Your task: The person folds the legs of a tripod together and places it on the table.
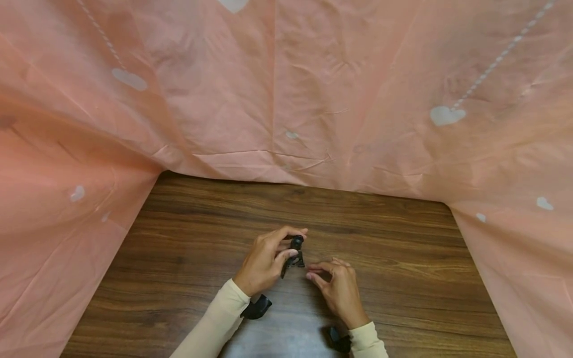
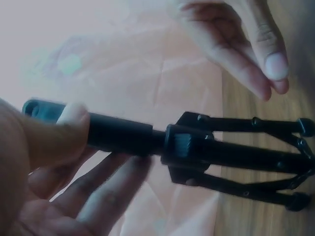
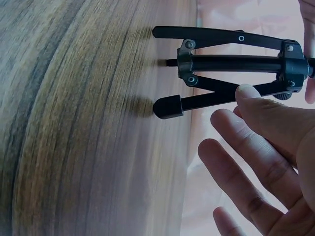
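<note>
A small black mini tripod (image 1: pixel 297 242) stands over the table in my left hand (image 1: pixel 267 261). In the left wrist view, the left thumb presses on its upper tube (image 2: pixel 120 131), with the fingers behind. Its three legs are partly folded along the centre column (image 3: pixel 236 64), and rubber feet (image 3: pixel 168 107) point toward the tabletop. My right hand (image 1: pixel 338 286) is just right of the legs with relaxed fingers, nothing between them. The right thumb (image 3: pixel 251 101) overlaps one leg in the right wrist view, while the left wrist view shows the right fingertips (image 2: pixel 275 69) apart from the legs.
A brown wood-grain table (image 1: pixel 403 248) lies beneath both hands. Pink cloth (image 1: pixel 313 99) with white hearts hangs along the back and both sides. Black wrist devices (image 1: pixel 257 307) sit below each wrist, near the cream sleeves (image 1: pixel 215 318).
</note>
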A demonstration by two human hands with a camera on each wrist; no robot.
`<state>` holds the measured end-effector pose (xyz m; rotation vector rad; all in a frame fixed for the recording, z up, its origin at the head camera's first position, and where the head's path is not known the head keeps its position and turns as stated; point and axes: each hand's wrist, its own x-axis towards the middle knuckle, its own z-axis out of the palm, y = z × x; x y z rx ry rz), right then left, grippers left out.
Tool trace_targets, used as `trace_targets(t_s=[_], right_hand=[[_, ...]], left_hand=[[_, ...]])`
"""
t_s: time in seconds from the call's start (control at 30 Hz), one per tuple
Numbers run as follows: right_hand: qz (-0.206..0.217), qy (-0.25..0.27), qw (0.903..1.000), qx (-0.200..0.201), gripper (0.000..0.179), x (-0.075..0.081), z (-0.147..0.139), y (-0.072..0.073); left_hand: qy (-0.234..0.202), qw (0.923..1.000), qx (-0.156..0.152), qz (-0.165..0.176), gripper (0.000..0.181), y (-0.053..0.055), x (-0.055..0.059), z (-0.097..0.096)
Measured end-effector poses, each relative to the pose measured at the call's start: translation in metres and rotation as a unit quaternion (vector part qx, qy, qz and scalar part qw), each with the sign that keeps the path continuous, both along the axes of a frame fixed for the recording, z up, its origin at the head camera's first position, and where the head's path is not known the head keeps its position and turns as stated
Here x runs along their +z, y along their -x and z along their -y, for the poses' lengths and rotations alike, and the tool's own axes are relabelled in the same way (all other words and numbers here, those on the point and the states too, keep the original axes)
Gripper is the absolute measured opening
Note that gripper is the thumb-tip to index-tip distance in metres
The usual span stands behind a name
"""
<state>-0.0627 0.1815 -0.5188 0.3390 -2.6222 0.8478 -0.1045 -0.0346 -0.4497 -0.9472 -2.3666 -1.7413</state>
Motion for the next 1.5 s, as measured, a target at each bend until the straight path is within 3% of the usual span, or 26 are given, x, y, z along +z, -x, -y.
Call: trace_targets(t_s=[0.1, 0.2, 0.3, 0.37, 0.57, 0.8, 1.07, 1.27, 1.5], right_hand=[[0.007, 0.003, 1.0000, 0.001, 0.026, 0.000, 0.001, 0.000], [0.013, 0.005, 0.9999, 0.002, 0.026, 0.001, 0.001, -0.001], [0.018, 0.004, 0.9998, 0.000, 0.026, 0.001, 0.002, -0.001], [0.019, 0.002, 0.9998, -0.002, 0.026, 0.001, 0.002, -0.001], [0.025, 0.002, 0.9997, -0.003, 0.026, 0.001, 0.003, -0.001], [0.040, 0.006, 0.9992, -0.001, 0.025, -0.001, 0.004, 0.001], [0.038, 0.007, 0.9992, 0.009, 0.025, -0.010, 0.009, 0.003], [0.035, 0.005, 0.9992, 0.016, 0.020, -0.013, 0.011, 0.004], [0.027, 0.005, 0.9996, 0.010, 0.016, -0.016, 0.013, 0.003]], left_hand=[[0.010, 0.9999, 0.013, 0.001, 0.038, 0.000, 0.000, -0.001], [0.039, 0.9968, 0.061, -0.032, 0.046, -0.001, -0.002, -0.003], [0.066, 0.9888, 0.114, -0.070, 0.047, -0.001, -0.005, -0.006], [0.069, 0.9858, 0.130, -0.081, 0.043, -0.001, -0.006, -0.007], [0.051, 0.9917, 0.102, -0.059, 0.034, 0.000, -0.006, -0.008], [0.064, 0.9947, 0.077, -0.022, 0.035, 0.003, -0.003, -0.006], [0.105, 0.9837, 0.134, -0.058, 0.037, 0.003, -0.008, -0.011], [0.074, 0.9911, 0.105, -0.035, 0.029, 0.003, -0.009, -0.014], [0.070, 0.9912, 0.107, -0.035, 0.027, 0.002, -0.009, -0.015]])
